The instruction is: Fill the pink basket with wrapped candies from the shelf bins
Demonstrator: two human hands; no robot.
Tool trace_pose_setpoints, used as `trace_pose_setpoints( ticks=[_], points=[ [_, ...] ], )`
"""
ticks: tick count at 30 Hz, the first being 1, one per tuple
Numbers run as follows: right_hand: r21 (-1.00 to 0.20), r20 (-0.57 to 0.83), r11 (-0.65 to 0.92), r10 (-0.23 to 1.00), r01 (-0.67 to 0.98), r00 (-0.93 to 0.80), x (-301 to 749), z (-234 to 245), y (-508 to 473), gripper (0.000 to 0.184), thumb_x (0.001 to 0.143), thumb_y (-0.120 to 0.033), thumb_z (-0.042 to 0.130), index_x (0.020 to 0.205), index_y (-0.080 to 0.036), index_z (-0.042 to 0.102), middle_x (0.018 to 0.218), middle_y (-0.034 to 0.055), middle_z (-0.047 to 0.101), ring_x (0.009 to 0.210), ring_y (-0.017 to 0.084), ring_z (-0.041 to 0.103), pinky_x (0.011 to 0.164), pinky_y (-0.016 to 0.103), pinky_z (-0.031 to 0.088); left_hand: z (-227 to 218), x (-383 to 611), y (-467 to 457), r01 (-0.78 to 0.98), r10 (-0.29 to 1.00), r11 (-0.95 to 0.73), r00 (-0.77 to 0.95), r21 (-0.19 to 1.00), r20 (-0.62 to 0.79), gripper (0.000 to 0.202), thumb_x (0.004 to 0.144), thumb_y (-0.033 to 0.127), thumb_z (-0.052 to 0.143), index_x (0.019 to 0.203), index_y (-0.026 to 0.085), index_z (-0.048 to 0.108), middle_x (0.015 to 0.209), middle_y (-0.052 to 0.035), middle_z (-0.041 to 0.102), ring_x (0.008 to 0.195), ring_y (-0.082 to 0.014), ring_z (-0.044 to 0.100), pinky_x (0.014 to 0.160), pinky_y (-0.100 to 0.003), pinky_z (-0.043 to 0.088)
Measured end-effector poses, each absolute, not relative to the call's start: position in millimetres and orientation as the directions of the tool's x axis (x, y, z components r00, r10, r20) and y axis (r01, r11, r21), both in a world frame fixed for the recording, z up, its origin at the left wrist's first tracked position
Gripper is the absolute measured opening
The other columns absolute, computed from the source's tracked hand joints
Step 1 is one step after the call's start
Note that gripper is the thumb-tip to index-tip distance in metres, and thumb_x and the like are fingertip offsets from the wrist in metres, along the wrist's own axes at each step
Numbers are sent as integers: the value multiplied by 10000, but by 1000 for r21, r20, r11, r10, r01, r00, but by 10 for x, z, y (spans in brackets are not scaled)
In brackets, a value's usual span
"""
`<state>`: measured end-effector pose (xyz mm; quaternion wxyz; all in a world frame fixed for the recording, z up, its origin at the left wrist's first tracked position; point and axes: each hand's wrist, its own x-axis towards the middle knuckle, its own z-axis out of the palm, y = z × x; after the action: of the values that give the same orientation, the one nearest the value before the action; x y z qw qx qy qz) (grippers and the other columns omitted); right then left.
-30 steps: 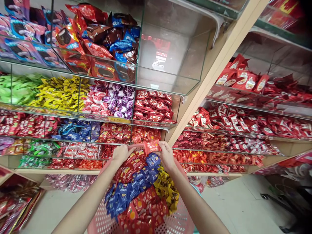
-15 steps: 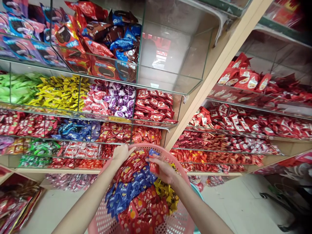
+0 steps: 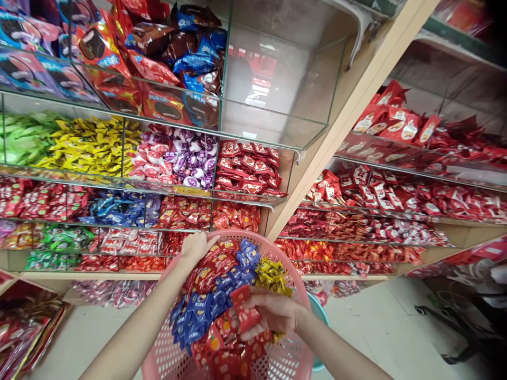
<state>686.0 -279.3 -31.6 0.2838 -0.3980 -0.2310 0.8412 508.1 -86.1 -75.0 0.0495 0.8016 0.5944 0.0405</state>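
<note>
A pink perforated plastic basket (image 3: 295,311) is in front of me. My left hand (image 3: 195,247) grips its far rim at the left, fingers over the edge. Over the basket's right side, my right hand (image 3: 267,312) holds red candy packets (image 3: 246,311) between thumb and fingers, just above more red packets (image 3: 225,351) near the front. Blue candy packets (image 3: 200,311) lie across the middle and up to the far rim. Red and orange packets (image 3: 212,266) lie at the far left, and yellow packets (image 3: 273,277) at the right, partly behind my right hand.
Glass-fronted shelves of wrapped candies (image 3: 91,145) rise ahead, with more red candies (image 3: 380,195) right of a wooden post (image 3: 348,105). Under the basket's right side shows a turquoise container (image 3: 319,314). A black chair base (image 3: 451,327) stands on the floor at right.
My right hand has moved from the basket's far side toward me, carrying red packets over the red pile. It uncovers blue and yellow packets. My left hand stays on the rim.
</note>
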Motion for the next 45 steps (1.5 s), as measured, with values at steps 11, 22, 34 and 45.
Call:
trace_pose_setpoints(
  ticks=[11, 22, 34, 45],
  points=[
    [-725, -557, -688, 606, -24, -567, 6788, -412, -2905, 353, 651, -363, 727, 932, -203, 583, 811, -10, 643, 747, 105, 611, 604, 176, 451, -730, 5085, -868, 949, 955, -295, 295, 110, 12, 742, 815, 654, 181, 910, 97, 661, 878, -191, 675, 864, -325, 630, 713, -379, 470],
    [-755, -466, -102, 779, 648, -420, 6899, -309, -2899, 553, 841, -486, 469, 1355, -325, 344, 1322, 47, 429, 1229, 221, 371, 1014, 354, 282, -769, 5087, -851, 953, 957, -291, 290, 87, 21, 748, 805, 669, 175, 904, 114, 666, 876, -189, 673, 867, -319, 630, 714, -375, 471],
    [-210, -141, 508, 830, 835, -540, 6668, -616, -2836, 416, 767, -260, 618, 1161, -220, 490, 1116, 64, 549, 1067, 221, 465, 938, 354, 344, -755, 5085, -859, 948, 952, -307, 305, 90, 30, 763, 798, 680, 161, 901, 116, 665, 875, -196, 674, 856, -327, 633, 707, -393, 471],
    [-16, -154, 594, 793, 804, -589, 6561, -762, -2802, 358, 758, -395, 627, 1013, -162, 533, 970, 66, 595, 919, 226, 521, 817, 364, 421, -749, 5084, -868, 951, 955, -297, 295, 90, 29, 755, 804, 668, 168, 892, 105, 663, 865, -184, 672, 842, -312, 635, 698, -368, 473]
  ],
)
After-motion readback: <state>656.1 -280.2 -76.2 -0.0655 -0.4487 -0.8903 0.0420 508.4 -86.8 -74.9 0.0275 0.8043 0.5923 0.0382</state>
